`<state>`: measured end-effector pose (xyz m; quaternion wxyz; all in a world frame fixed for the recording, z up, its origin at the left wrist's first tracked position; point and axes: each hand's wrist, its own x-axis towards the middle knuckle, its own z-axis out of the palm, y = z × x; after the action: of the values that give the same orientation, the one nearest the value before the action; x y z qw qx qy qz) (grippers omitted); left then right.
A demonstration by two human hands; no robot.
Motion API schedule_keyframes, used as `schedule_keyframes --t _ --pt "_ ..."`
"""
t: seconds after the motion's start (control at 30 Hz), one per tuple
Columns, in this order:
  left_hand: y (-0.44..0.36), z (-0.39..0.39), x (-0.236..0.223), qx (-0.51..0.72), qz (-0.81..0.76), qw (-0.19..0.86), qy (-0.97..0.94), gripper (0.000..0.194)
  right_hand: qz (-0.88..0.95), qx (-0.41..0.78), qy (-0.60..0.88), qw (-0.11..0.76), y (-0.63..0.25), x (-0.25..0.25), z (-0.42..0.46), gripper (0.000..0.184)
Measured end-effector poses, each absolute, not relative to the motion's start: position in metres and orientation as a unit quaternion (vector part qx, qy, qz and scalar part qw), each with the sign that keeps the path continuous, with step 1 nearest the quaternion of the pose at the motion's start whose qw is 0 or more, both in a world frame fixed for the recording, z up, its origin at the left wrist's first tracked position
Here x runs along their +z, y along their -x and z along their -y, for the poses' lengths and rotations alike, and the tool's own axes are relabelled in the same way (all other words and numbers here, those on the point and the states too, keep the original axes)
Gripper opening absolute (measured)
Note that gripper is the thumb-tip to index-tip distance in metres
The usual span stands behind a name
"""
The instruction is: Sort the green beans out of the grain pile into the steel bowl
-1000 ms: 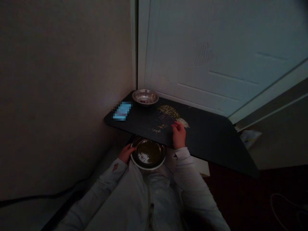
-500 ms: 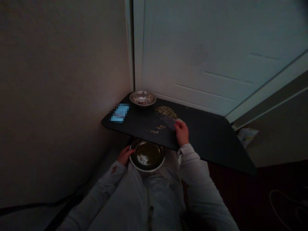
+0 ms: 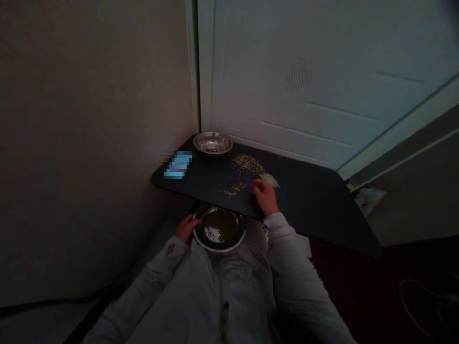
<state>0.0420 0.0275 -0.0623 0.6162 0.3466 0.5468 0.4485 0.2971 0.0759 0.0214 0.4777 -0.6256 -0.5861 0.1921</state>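
My left hand (image 3: 186,227) grips the rim of a steel bowl (image 3: 219,228) held below the near edge of the black table (image 3: 308,200); the bowl holds some greenish grains. On the tabletop my right hand (image 3: 265,195) rests with its fingers curled, touching loose grains. A greenish heap of grains (image 3: 248,163) and a small whitish heap (image 3: 269,180) lie just beyond it, with a few scattered grains (image 3: 234,189) to its left. The light is dim, so I cannot make out whether the fingers pinch anything.
A second, empty-looking steel bowl (image 3: 213,143) stands at the table's far left corner. A lit blue phone-like thing (image 3: 178,164) lies near the left edge. A white door (image 3: 322,81) stands behind the table, a beige wall (image 3: 89,119) at left. A cable (image 3: 423,306) lies on the floor at right.
My right hand slid from beside the whitish heap a little left and toward me across the table. The left hand and its bowl stayed put.
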Motion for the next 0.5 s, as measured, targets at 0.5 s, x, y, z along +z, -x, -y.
schedule_keyframes --t 0.5 --pt "-0.0428 -0.0277 -0.0645 0.454 -0.537 0.628 -0.333 0.038 0.57 0.212 0.614 0.503 -0.2971 0.0185 -0.0769 0.025"
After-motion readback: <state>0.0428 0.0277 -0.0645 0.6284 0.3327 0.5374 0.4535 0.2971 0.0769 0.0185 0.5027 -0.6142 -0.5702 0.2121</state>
